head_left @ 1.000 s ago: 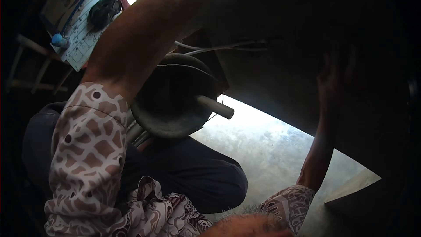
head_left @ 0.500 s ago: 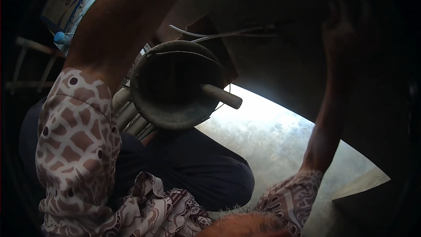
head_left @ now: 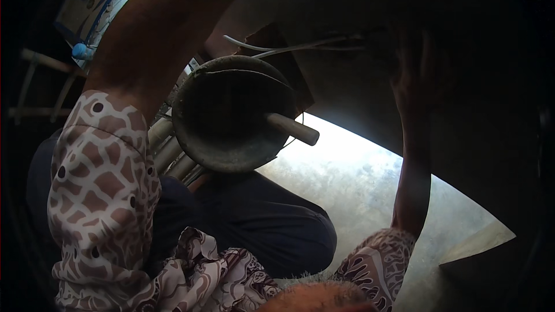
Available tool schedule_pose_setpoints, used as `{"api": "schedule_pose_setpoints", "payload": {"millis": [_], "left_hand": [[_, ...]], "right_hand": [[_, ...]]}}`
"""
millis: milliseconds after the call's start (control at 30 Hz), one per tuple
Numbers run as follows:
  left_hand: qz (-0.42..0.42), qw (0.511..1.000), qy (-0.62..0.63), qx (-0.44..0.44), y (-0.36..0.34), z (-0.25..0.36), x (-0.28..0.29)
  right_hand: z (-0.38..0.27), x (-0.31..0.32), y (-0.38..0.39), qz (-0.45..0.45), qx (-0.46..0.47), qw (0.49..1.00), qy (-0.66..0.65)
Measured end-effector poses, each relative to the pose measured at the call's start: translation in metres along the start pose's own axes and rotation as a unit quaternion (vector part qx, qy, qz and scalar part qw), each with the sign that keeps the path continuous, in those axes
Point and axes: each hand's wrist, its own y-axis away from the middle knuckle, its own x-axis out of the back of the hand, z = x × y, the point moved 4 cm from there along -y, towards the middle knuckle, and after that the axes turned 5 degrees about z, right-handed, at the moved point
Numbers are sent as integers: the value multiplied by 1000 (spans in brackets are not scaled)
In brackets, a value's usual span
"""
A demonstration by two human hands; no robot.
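My right hand (head_left: 411, 66) reaches forward into deep shade. Its fingers look stretched out and lie against or just over a dark surface (head_left: 347, 86); the dimness hides whether they touch. Nothing shows in it. My left arm rises past the upper edge, so that hand is out of sight. Between my arms stands a round, dark bucket (head_left: 191, 150) with a thin wire along its rim. A light wooden handle (head_left: 298, 129) sticks out over its right side; the other end is lost in the dark inside.
Two thin white strips or cables (head_left: 300, 46) lie beyond the bucket. Pale poles (head_left: 167, 147) are at its left. A cardboard box (head_left: 87, 0) and a blue cap (head_left: 81, 51) show at the upper left. Bright, mottled floor (head_left: 347, 190) spreads right of my bent knee (head_left: 312, 231).
My right hand has moved left, and its forearm now stands more upright. The bucket, the wooden handle and my left arm are nearly where they were.
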Motion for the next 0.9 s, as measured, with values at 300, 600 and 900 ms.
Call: {"api": "schedule_pose_setpoints", "payload": {"millis": [300,600,900], "left_hand": [[-14,979,195,59,2,20,-11],[40,997,-38,-48,4,28,-7],[42,997,-49,-53,1,32,-4]], "right_hand": [[28,-12,-33,42,-39,997,46],[83,4,60,89,-128,983,-96],[76,24,126,-74,-74,987,-121]]}}
